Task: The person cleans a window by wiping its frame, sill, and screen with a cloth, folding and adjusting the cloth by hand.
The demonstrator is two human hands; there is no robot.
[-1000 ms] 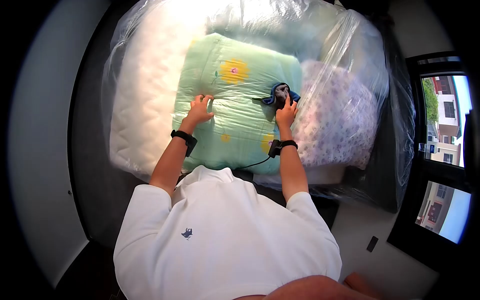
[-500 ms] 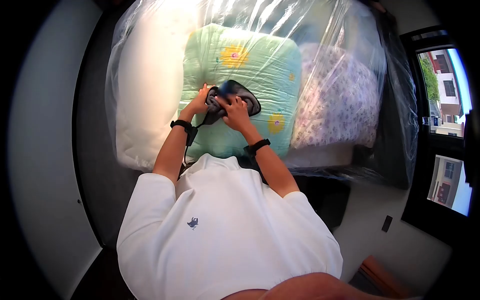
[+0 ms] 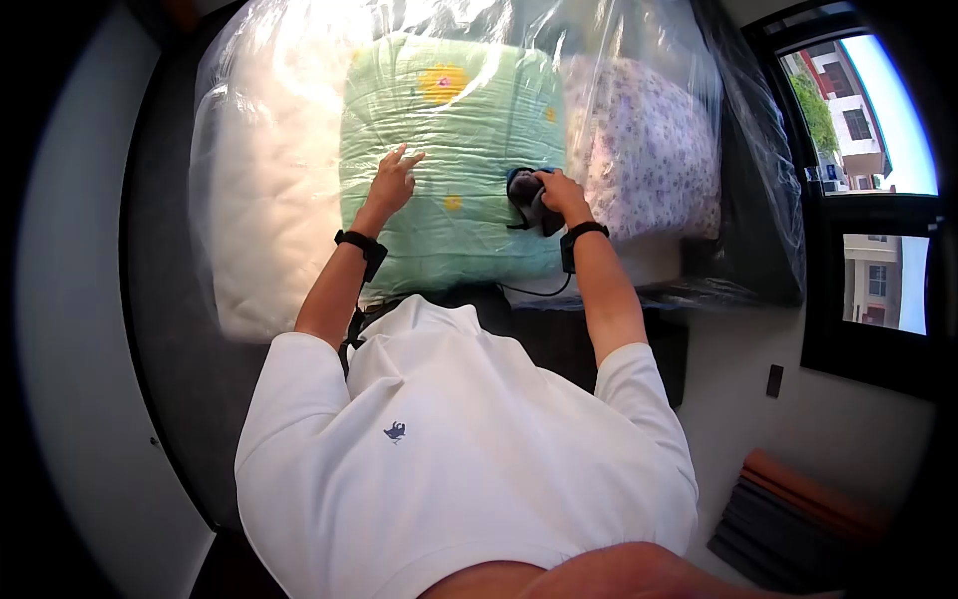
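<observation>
My right hand [image 3: 562, 193] grips the edge of a dark grey and black cloth cap [image 3: 529, 198], which has a bit of blue at its upper rim and a small strap hanging at its left. The cap is folded or crumpled, and its full shape is hard to make out. It is over the right side of a light green quilt [image 3: 439, 135] with yellow flowers. Over the left part of the same quilt, my left hand [image 3: 393, 183] has its fingers apart and holds nothing. Black bands are strapped round both wrists.
Clear plastic sheeting [image 3: 743, 130] covers much of the bed. A white quilt [image 3: 264, 200] lies left of the green one, a flower-patterned pillow or quilt [image 3: 649, 150] right. Windows [image 3: 858, 110] are at the right. Folded orange and dark cloths [image 3: 788, 514] lie lower right.
Both hands were together on the cap. The left hand has let go and moved a little left; the right has carried the cap to the right. The view has shifted slightly.
</observation>
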